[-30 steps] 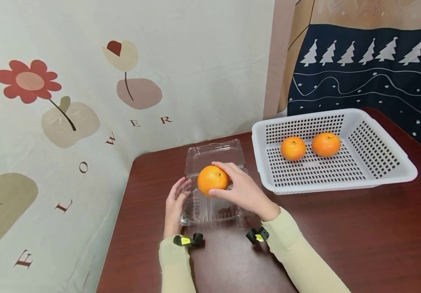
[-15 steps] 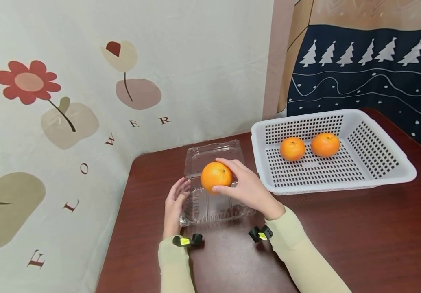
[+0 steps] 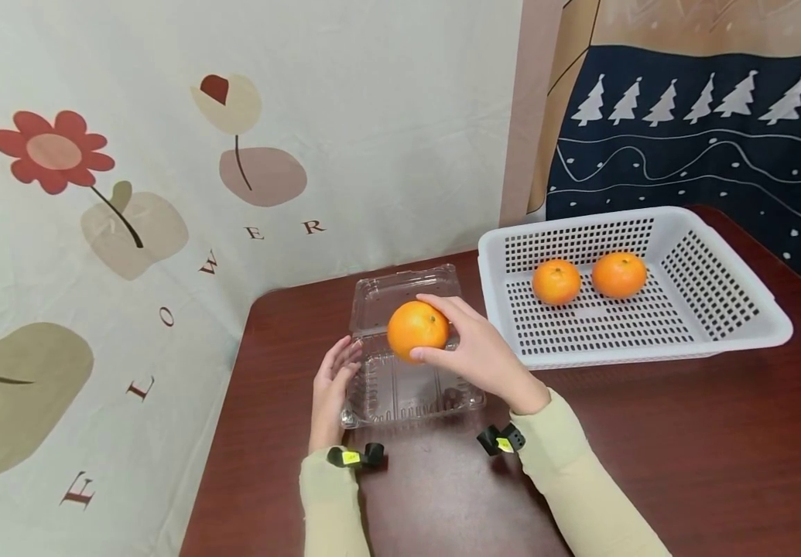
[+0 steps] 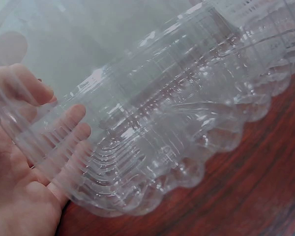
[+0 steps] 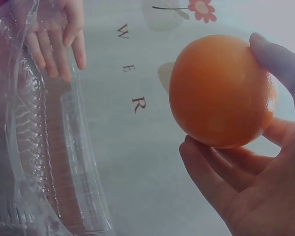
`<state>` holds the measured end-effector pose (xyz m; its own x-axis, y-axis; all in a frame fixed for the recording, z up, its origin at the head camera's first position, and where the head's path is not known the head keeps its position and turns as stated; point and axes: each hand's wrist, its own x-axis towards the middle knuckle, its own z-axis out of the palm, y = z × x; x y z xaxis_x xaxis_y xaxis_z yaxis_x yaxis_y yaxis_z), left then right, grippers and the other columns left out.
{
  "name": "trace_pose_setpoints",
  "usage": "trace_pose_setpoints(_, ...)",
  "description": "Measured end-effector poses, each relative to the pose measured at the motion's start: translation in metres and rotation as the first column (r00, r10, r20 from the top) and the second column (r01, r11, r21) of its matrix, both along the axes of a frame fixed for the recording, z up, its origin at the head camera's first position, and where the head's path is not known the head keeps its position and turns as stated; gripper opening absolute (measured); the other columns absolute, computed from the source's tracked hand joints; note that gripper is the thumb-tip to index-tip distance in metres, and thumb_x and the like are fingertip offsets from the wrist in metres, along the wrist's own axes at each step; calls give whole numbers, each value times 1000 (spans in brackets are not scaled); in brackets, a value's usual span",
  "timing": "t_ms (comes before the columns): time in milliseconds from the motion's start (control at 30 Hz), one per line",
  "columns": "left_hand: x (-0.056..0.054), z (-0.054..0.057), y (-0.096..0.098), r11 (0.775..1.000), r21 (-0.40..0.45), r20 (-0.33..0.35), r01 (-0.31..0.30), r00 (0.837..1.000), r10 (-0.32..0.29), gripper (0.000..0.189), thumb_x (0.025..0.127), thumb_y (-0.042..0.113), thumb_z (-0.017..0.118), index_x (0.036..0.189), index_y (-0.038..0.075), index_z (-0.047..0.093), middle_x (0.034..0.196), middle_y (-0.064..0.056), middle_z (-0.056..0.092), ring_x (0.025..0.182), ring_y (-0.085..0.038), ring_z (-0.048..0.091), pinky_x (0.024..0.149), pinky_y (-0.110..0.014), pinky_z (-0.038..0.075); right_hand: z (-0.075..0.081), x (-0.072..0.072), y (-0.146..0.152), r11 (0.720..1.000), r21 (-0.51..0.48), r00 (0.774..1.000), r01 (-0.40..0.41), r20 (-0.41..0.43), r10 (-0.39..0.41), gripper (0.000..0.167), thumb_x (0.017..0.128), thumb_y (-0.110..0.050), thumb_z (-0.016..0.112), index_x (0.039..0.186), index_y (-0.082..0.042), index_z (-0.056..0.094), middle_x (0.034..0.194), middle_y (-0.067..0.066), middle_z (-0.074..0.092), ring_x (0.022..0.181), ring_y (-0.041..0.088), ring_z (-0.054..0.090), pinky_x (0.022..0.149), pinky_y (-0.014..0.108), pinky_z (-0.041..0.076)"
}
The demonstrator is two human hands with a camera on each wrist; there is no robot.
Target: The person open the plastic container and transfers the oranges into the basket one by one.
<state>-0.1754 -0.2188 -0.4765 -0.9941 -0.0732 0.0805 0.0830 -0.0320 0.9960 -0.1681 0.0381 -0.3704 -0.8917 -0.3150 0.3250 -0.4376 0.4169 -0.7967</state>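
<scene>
My right hand [image 3: 484, 352] grips an orange [image 3: 417, 331] between thumb and fingers, above the clear plastic clamshell container [image 3: 407, 398]. The right wrist view shows the orange [image 5: 221, 91] held clear of the container [image 5: 44, 162]. With its lid [image 3: 379, 302] tipped back toward the wall, the container sits open on the table. At the container's left side is my left hand [image 3: 333, 387], its fingers loosely bent and holding no fruit. In the left wrist view, the fingers of the left hand [image 4: 29, 152] show partly through the clear plastic wall; whether they touch it I cannot tell.
A white perforated plastic basket [image 3: 658, 358] stands to the right on the dark red table [image 3: 693, 433]. Inside it lie two more oranges, a left one [image 3: 556, 281] and a right one [image 3: 619, 275]. A printed wall cloth [image 3: 386, 116] hangs behind the table.
My right hand has shifted slightly right and away from me, carrying the orange. My left hand has stayed almost in place beside the container.
</scene>
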Motion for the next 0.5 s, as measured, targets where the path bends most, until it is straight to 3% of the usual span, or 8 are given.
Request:
trace_pose_setpoints(333, -2, -2, 0, 1000, -15, 1, -13, 1000, 13, 42, 90, 5, 46, 130, 19, 45, 125, -4, 52, 116, -18, 47, 98, -33, 34, 1, -3, 7, 999, -9, 999, 33, -1, -33, 68, 70, -57, 64, 130, -39, 38, 116, -12, 46, 95, 8, 49, 75, 35, 48)
trace_pose_setpoints(500, 0, 4, 1, 1000, 2, 20, -7, 1000, 7, 43, 90, 2, 45, 130, 16, 44, 127, -6, 51, 116, -18, 47, 98, -31, 34, 2, -4, 12, 999, -28, 999, 38, 8, -38, 68, 70, -56, 64, 130, -39, 37, 116, -10, 45, 93, 9, 49, 71, 28, 49)
